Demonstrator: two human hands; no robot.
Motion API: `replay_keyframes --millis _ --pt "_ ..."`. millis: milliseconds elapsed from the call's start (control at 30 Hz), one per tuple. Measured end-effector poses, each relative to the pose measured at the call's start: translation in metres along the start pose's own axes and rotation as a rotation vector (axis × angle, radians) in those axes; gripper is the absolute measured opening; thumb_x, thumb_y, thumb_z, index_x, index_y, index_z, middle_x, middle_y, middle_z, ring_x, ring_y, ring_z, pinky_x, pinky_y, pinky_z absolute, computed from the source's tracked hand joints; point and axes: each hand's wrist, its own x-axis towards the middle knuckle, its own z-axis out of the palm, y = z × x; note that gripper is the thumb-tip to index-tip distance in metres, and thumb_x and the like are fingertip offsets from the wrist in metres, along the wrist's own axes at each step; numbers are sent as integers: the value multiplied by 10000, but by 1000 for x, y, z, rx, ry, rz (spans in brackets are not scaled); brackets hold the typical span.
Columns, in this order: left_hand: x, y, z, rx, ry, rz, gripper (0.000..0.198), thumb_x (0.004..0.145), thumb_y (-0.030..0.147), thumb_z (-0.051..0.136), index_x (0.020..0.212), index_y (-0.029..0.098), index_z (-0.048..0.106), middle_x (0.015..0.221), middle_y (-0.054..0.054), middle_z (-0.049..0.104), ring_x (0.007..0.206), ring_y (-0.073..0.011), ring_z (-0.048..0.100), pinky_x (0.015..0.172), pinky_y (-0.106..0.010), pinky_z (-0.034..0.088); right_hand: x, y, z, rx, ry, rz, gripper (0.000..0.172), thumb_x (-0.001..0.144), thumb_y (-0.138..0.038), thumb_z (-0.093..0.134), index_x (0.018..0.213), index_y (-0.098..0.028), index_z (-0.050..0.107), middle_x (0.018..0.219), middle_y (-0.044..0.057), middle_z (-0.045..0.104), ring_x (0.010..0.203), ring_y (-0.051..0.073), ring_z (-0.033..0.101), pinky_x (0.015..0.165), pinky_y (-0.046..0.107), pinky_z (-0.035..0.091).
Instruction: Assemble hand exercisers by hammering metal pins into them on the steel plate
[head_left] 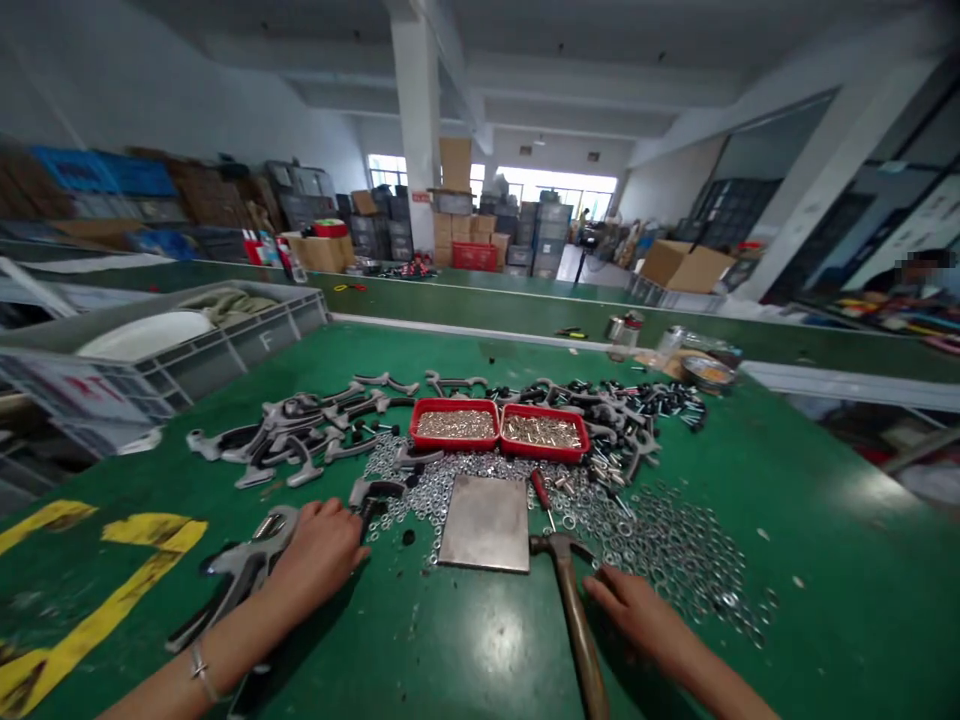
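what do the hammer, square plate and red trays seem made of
Hammer: brown handle, softly shiny, probably varnished wood; dark grey, dull head, likely metal. Square plate: likely bare metal, grey, faintly shiny. Red trays: probably plastic, evenly coloured, glossy.

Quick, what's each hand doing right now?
Left hand: palm down, fingers bent; can't tell whether it holds anything.
Right hand: loosely open beside the claw hammer, not gripping it.

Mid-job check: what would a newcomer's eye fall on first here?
Likely the two red trays of small metal parts, side by side on the green bench. Nearer the camera lies a flat metal plate beside scattered rings, with a claw hammer to its right, near the right hand.
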Motion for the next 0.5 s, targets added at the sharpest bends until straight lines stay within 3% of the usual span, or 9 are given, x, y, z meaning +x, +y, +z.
replay_keyframes --millis 100,267,333,433,500 --pt "8 -2 6 39 -99 -48 199 780 216 568 873 116 713 926 -171 715 959 -355 563 846 -457 325 18 19 -40 -109 106 -32 319 918 -464 398 869 -223 602 704 17 675 461 160 603 451 253 439" --pt "11 -5 14 158 -155 -12 291 753 104 492 941 113 714 942 -178 720 949 -364 596 821 -466 348 82 35 -96 -308 331 -80 241 914 -328 434 920 -206 643 976 92 698 908 230 661 765 292 477" --pt "12 0 13 184 -198 -19 302 753 62 463 901 111 721 909 -183 716 936 -355 612 822 -461 364 108 35 -103 -383 398 -92 213 901 -297 458 915 -197 646 1046 119 669 979 245 635 791 304 459" --pt "13 4 1 151 -229 -66 283 727 55 506 920 108 707 939 -193 693 952 -350 619 832 -444 395 136 32 -102 -449 439 -121 187 872 -299 485 839 -185 630 1002 140 644 866 252 638 689 319 451" --pt "11 2 -13 -3 -195 -102 319 730 64 525 1002 132 675 1015 -172 670 941 -312 627 822 -400 423 145 33 -101 -459 436 -167 179 837 -325 518 751 -193 602 906 132 641 782 255 632 637 326 442"
